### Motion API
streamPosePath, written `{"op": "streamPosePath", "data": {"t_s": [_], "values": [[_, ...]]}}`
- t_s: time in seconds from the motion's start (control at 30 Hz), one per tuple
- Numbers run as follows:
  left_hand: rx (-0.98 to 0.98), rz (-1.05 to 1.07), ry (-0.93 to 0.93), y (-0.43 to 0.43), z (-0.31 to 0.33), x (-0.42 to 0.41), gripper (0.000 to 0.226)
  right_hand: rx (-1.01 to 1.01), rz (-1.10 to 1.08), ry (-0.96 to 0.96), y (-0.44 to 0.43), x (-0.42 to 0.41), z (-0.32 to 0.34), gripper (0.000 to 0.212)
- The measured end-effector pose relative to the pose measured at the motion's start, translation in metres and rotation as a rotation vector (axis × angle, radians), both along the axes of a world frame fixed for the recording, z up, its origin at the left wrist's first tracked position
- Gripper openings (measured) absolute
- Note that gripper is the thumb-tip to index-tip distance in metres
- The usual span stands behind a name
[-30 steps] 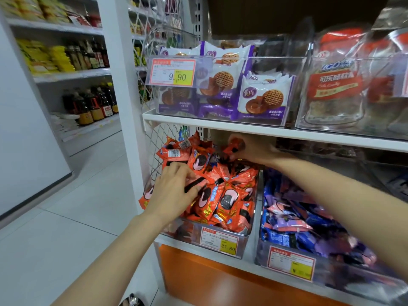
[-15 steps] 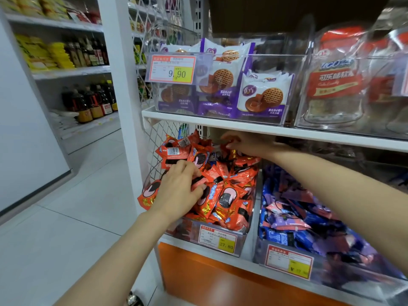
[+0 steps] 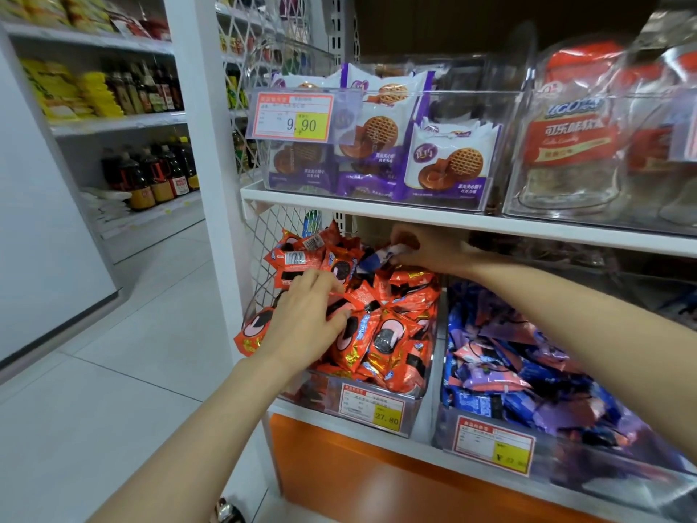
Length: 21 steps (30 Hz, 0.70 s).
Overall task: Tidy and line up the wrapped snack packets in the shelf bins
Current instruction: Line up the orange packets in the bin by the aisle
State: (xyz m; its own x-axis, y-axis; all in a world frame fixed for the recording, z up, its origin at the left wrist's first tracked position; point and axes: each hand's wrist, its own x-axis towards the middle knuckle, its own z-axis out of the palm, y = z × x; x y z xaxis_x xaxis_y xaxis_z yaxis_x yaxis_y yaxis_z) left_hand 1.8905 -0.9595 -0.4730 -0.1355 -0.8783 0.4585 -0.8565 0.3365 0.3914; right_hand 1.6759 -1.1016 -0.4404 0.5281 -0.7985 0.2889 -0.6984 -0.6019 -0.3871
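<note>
A clear bin [image 3: 377, 407] on the lower shelf is heaped with orange snack packets [image 3: 392, 334]. My left hand [image 3: 305, 315] lies on the left side of the heap, its fingers bent over a packet. At the back of the same bin, under the upper shelf, my right hand [image 3: 422, 251] pinches a blue and white packet [image 3: 377, 256]. To the right stands a second clear bin [image 3: 565, 458] filled with blue and purple packets [image 3: 509, 356].
The white upper shelf [image 3: 415, 211] hangs low over the bins and carries clear bins of purple biscuit packs [image 3: 449, 164] and red-labelled bags [image 3: 573, 145]. A wire mesh panel [image 3: 275, 228] closes the left side. Bottles [image 3: 151, 171] fill shelves across the aisle.
My right hand has let go of the orange packet it held at the back and now pinches a blue and white one. My left hand has stayed on the heap, shifting slightly.
</note>
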Motion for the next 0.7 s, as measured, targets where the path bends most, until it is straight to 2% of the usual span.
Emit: {"op": "streamPosePath", "data": {"t_s": [0.1, 0.17, 0.27, 0.43, 0.6, 0.7], "values": [[-0.014, -0.016, 0.011, 0.002, 0.002, -0.003, 0.034, 0.024, -0.059, -0.174, 0.033, -0.010, 0.002, 0.023], [-0.046, -0.032, 0.018, 0.003, 0.004, -0.005, 0.044, -0.056, -0.092, -0.267, 0.063, -0.013, 0.003, 0.024], [-0.062, -0.097, 0.068, 0.007, 0.008, -0.010, 0.058, -0.030, -0.029, -0.406, 0.106, -0.014, -0.002, 0.022], [-0.148, -0.159, 0.024, 0.012, 0.010, -0.014, 0.015, 0.021, 0.073, -0.490, 0.134, -0.013, -0.012, 0.026], [-0.192, -0.154, 0.121, 0.015, 0.011, -0.006, 0.007, 0.124, 0.140, -0.576, 0.136, -0.010, -0.007, 0.019], [-0.186, -0.092, 0.315, 0.020, 0.017, 0.001, 0.004, 0.102, 0.081, -0.578, 0.120, -0.012, -0.004, 0.025]]}}
